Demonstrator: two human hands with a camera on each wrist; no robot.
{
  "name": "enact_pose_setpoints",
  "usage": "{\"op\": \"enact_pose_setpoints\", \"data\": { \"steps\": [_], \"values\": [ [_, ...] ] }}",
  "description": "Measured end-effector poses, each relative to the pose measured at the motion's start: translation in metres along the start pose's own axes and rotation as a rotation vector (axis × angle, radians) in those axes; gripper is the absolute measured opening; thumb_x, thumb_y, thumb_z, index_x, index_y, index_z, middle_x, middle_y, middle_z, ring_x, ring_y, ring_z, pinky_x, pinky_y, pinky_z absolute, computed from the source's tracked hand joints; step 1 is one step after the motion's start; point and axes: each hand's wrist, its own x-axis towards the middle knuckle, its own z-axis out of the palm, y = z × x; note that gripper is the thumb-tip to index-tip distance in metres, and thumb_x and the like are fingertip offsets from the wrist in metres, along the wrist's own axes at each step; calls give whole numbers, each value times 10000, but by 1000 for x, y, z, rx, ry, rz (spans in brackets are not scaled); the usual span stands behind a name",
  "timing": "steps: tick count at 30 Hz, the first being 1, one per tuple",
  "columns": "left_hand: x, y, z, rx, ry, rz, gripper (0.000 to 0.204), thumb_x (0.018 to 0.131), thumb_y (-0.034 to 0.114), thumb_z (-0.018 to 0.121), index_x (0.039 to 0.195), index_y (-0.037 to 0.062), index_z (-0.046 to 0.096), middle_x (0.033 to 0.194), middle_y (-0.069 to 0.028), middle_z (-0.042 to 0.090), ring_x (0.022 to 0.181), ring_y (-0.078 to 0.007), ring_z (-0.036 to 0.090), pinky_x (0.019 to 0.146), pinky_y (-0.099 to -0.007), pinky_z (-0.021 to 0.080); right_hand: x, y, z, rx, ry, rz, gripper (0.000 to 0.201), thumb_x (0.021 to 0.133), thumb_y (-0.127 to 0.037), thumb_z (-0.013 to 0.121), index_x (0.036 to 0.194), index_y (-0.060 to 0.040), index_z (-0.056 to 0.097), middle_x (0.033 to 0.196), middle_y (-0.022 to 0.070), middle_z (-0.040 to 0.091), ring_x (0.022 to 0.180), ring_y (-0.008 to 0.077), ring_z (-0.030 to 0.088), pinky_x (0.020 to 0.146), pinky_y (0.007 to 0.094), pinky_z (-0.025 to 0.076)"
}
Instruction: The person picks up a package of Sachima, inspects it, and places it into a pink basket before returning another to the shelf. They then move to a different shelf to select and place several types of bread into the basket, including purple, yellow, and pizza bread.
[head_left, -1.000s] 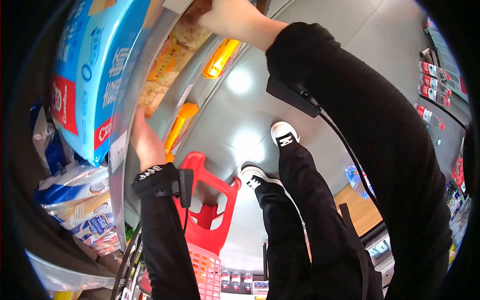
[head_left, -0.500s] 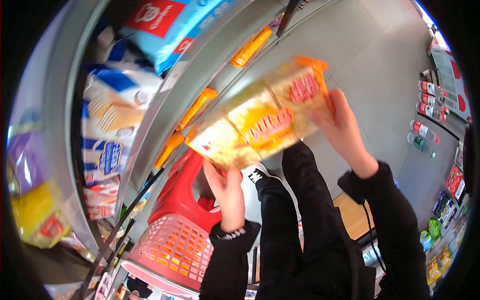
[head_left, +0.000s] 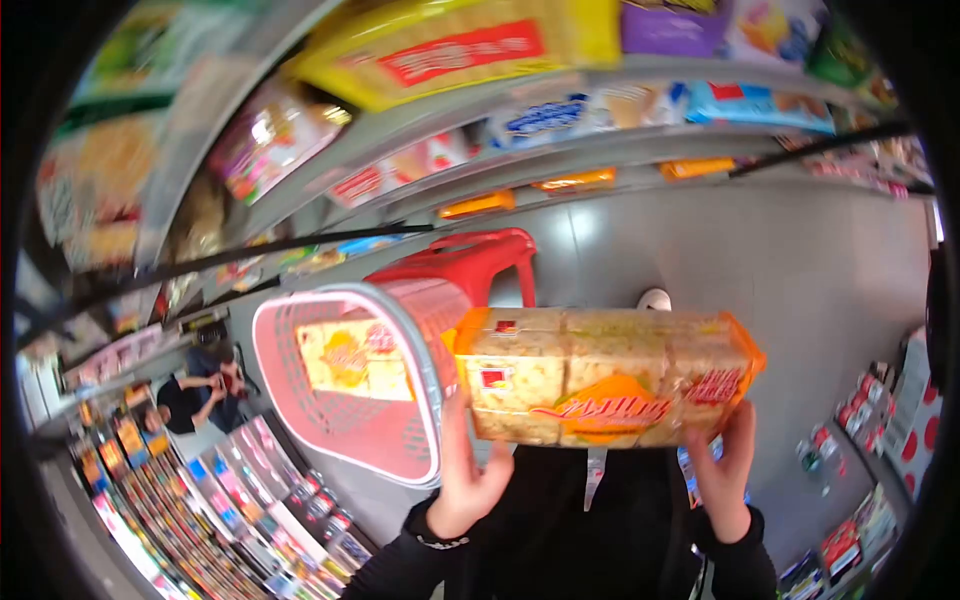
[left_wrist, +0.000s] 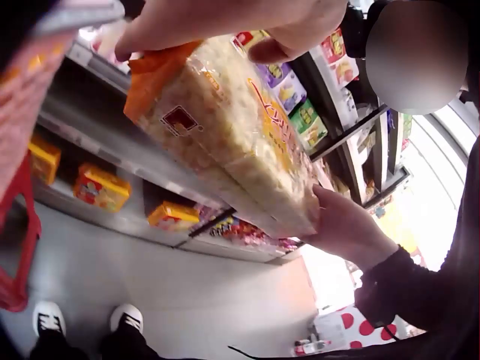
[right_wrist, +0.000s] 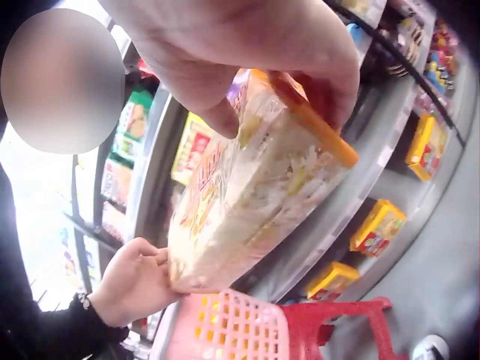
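A long pack of puffed snack cakes (head_left: 610, 385), clear-wrapped with orange ends, is held level in front of the body. My left hand (head_left: 468, 485) grips its left end, thumb on the near face. At the other end my right hand (head_left: 728, 470) holds the lower corner between thumb and fingers. The pack overlaps the rim of a pink shopping basket (head_left: 425, 420) in the head view. Inside the basket lies a similar pack (head_left: 345, 355). The right wrist view shows the right hand's thumb (right_wrist: 217, 116) along the pack's side.
A red stool-like frame (head_left: 515, 255) stands behind the basket. Shelves with snack bags (head_left: 460, 50) run along the far side, with orange packs (head_left: 575, 180) on the lowest. A person (head_left: 185, 405) is at the far left. Bottles (head_left: 825, 440) stand at the right.
Both hands have brought the pack out from the shelf and across to beside the basket. The pack has turned from slanted to level. The view has swung, bringing the basket's inside into sight.
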Motion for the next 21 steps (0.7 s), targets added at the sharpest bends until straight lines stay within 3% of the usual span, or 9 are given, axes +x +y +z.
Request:
{"op": "enact_pose_setpoints", "data": {
  "steps": [1,2,4,6,8,10,12,15,21],
  "values": [
    [-13,-2,-16,18,113,25,628,684,-54,482,1270,-59,257,1222,-177,363,1157,-255,348,965,-338,272,-11,-10,8,-1,-41,-33,454,691,-52,663,1059,14,405,929,85,508,865,145,480,781,268,391],
    [-18,-2,-33,-41,183,38,581,757,53,514,1270,-55,265,1219,-172,379,1140,-250,375,958,-343,285,-18,-20,17,-2,-78,-62,480,681,-61,676,1068,20,404,931,91,506,862,153,483,787,274,393],
    [-21,12,-66,-156,300,34,590,833,256,514,1271,-56,272,1209,-159,402,1117,-230,401,944,-338,305,-25,-49,26,-63,-345,-86,574,654,-110,706,1115,26,393,1077,165,487,979,243,511,813,308,409],
    [-32,12,-101,-75,471,-65,730,804,516,505,1232,-55,346,1182,-134,458,1103,-210,431,946,-333,310,-26,-78,42,-182,-529,-321,579,668,-114,700,1120,-1,357,1099,157,452,1013,253,471,865,358,368],
    [-43,1,-141,-77,563,-92,759,782,554,513,1209,-58,377,1160,-116,474,1080,-183,446,934,-311,318,-34,-93,67,-122,-561,-458,647,656,-169,733,1149,-5,346,1149,198,426,1081,315,442,888,381,354],
    [-51,-20,-180,-7,623,-85,702,816,524,478,1199,-57,392,1160,-99,471,1077,-164,441,934,-297,311,-35,-102,100,-6,-650,-517,695,653,-163,738,1187,2,324,1201,229,399,1111,352,431,899,384,364],
    [-51,-35,-210,9,690,-114,602,860,456,434,1191,-47,409,1158,-87,476,1085,-154,429,941,-283,296,-33,-126,135,-2,-673,-491,608,681,-166,690,1144,38,352,1145,254,433,1019,384,485,858,372,409],
    [-34,-52,-244,-2,713,-211,464,908,343,374,1175,-30,443,1120,-71,502,1071,-125,433,930,-263,300,-31,-131,182,-9,-736,-476,628,701,-162,657,1175,54,308,1139,268,416,1017,403,473,850,387,416],
    [13,-89,-282,-13,487,-372,442,886,329,398,1132,-29,483,988,-72,545,934,-122,485,820,-238,358,-18,-103,258,21,-681,-442,580,726,-173,636,1144,75,320,1042,248,455,941,374,501,790,379,424]
  ]
}}
